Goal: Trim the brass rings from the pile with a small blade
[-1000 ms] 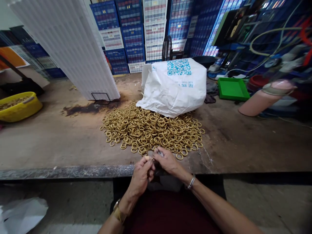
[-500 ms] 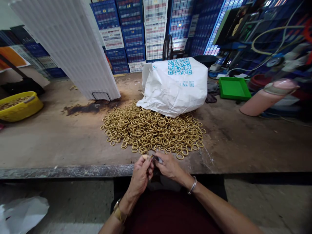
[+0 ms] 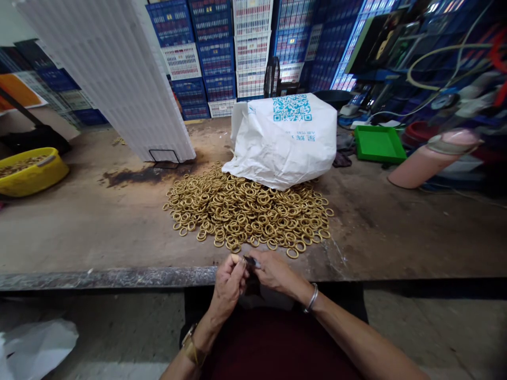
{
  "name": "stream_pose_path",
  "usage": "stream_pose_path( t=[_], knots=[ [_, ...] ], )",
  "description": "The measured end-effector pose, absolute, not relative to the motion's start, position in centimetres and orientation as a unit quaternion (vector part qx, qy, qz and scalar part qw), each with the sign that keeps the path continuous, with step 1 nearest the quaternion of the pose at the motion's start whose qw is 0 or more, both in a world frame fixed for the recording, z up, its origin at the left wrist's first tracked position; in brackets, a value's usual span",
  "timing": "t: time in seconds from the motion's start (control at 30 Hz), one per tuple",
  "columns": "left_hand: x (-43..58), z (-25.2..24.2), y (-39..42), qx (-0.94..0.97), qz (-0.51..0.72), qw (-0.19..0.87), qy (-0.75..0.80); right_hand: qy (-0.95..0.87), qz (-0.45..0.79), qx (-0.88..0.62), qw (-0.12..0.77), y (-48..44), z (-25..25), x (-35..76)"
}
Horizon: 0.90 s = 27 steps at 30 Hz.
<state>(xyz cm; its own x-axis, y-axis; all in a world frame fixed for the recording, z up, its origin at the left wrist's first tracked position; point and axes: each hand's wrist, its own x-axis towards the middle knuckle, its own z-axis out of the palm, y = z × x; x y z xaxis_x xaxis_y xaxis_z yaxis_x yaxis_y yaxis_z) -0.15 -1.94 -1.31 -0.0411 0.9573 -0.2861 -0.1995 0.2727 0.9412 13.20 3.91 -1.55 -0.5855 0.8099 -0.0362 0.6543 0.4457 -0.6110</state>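
A wide heap of gold-coloured rings lies on the workbench in front of me. My left hand is closed at the bench's front edge, thumb and fingers pinched on what seems to be one gold ring, nearly all hidden by the fingertips. Closed beside it, my right hand grips a small dark tool with a greyish part. The tool's tip meets the left fingertips; its exact kind is too small to tell. Both hands are just below the near edge of the heap.
A white sack with blue print lies on the back of the heap. White ribbed panels lean at left, near a yellow basin. At right are a green tray and a pink bottle. Stacked crates stand behind.
Both hands have shifted slightly down, away from the heap, and the tool has turned a little at the left fingertips. The heap and sack look the same.
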Motion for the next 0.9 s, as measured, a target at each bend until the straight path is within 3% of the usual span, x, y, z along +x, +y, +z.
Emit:
stream_pose_path(
  t=[0.13, 0.33, 0.67, 0.9],
  knots=[
    [-0.7, 0.1, -3.1, 0.322, 0.51, 0.652, 0.46, -0.833, 0.225, -0.499, 0.081, 4.5, -1.3, 12.7],
    [-2.2, 0.1, -2.9, 0.184, 0.579, 0.679, 0.413, -0.833, 0.203, -0.494, 0.146, 4.8, -2.1, 10.5],
    [-3.4, -1.0, -2.0, 0.044, 0.574, 0.744, 0.34, -0.839, 0.155, -0.514, 0.088, 4.9, -2.0, 9.3],
    [-3.3, -0.9, -1.5, 0.099, 0.591, 0.703, 0.383, -0.837, 0.157, -0.517, 0.089, 5.1, -2.4, 9.7]
  ],
)
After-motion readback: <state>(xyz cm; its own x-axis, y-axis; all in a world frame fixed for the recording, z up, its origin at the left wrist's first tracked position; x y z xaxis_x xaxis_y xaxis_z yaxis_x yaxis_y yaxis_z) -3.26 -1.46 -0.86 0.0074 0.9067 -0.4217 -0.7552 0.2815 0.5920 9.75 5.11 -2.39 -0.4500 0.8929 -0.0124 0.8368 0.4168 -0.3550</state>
